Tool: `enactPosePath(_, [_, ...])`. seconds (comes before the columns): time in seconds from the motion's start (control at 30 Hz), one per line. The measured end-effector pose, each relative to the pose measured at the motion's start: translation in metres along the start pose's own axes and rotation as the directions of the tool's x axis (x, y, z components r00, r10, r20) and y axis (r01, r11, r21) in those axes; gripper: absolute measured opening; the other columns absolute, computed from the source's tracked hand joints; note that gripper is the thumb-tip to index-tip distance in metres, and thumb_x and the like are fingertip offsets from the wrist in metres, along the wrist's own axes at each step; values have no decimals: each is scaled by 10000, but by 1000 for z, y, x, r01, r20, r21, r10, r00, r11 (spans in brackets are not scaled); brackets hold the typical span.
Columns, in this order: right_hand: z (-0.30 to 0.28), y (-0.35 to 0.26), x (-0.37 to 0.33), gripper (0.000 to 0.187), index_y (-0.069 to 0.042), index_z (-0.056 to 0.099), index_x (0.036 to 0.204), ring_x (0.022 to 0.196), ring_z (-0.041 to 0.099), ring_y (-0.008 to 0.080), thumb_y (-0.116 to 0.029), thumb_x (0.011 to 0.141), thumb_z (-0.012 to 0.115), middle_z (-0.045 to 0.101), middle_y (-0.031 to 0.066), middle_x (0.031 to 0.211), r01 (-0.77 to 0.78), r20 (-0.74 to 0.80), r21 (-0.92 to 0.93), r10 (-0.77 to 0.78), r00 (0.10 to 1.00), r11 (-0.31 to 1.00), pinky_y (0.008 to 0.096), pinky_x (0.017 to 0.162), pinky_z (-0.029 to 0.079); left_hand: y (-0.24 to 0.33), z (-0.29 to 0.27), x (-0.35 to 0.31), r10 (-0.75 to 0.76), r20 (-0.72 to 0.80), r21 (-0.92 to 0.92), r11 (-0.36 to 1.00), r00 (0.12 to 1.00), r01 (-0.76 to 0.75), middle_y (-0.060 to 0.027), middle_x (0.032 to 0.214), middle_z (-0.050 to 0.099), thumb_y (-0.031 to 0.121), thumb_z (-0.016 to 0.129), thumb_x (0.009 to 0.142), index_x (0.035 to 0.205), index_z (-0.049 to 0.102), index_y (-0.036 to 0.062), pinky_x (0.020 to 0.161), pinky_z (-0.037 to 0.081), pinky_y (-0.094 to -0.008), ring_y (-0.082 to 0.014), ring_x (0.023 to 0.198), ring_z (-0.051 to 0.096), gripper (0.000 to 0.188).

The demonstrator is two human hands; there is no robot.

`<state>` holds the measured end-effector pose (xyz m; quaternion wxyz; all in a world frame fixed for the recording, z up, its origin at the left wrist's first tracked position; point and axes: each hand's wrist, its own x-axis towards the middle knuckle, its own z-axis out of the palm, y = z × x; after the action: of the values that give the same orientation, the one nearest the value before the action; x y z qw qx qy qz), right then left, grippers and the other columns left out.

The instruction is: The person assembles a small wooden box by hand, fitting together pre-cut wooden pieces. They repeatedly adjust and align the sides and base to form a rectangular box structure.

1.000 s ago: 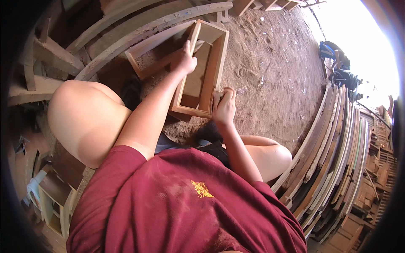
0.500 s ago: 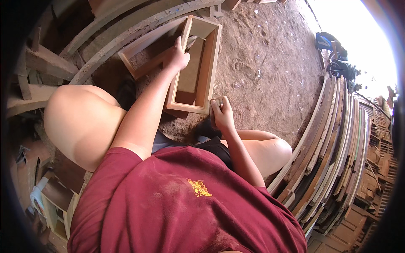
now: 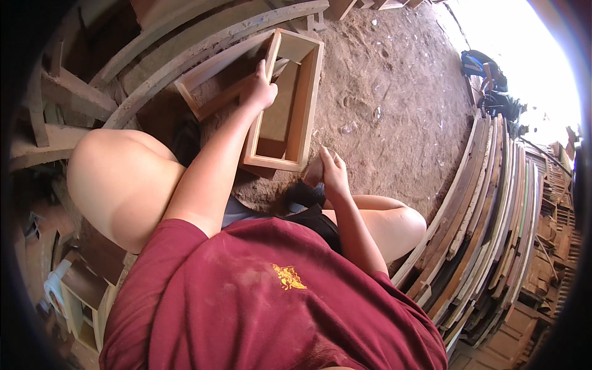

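A rectangular open wooden box frame (image 3: 300, 117), like a drawer, stands tilted between my legs. My left hand (image 3: 259, 94) is closed over its left long side, thumb toward the inside. Beside the frame's near right corner, and apart from it, is my right hand (image 3: 333, 171). Its fingers are pinched together around a small brownish flat piece, partly hidden, whose kind I cannot make out. Behind the box frame, to the left, a second wooden frame (image 3: 196, 102) rests at an angle, partly covered by my left hand and forearm.
Sandy ground (image 3: 388, 92) stretches ahead and to the right. A long stack of wooden boards (image 3: 481, 216) lies along the right side. Curved-looking timber beams (image 3: 216, 37) run across the far left. A dark and blue object (image 3: 484, 71) stands at the far right.
My right hand has come off the frame's near right corner and moved slightly right and nearer to me. The left hand keeps its hold; the frame has barely shifted.
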<state>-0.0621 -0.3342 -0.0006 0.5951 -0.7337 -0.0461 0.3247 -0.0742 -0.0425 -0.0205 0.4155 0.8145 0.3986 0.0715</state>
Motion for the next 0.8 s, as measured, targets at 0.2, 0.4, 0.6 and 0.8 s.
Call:
enactPosePath(0.2, [-8,-43,-12,243,-93,561,963,732,615,224,-321,989,481,628,94,853,-206,93,507,184,979,837,369,627,512,4,-4,-3,13,-11,-24,1000,1000,-14,-320,1205,567,158,516,757,1463,233,45,948,473,-463,-426,1052,604,769])
enactPosePath(0.4, [-14,-51,-13,165,-147,503,970,599,495,142,-309,972,532,545,26,799,-356,319,693,176,931,627,282,498,420,10,-7,-9,47,-37,33,998,998,-45,-308,1169,590,155,516,753,1462,236,40,931,477,-465,-425,1023,613,771])
enactPosePath(0.6, [-2,-56,-17,175,-140,437,947,615,432,48,-163,926,609,487,-33,796,38,14,77,-39,999,996,193,457,316,10,-9,-7,-5,2,40,999,1000,5,-292,1141,609,182,525,756,1467,234,59,892,488,-473,-413,984,627,779])
enactPosePath(0.8, [6,-48,-18,352,-100,423,998,774,483,59,2,820,709,520,-13,866,311,-27,-85,-314,949,947,213,684,403,7,-3,-5,21,-15,25,999,1000,-21,-294,1130,611,178,523,753,1457,245,33,888,495,-466,-411,971,631,770])
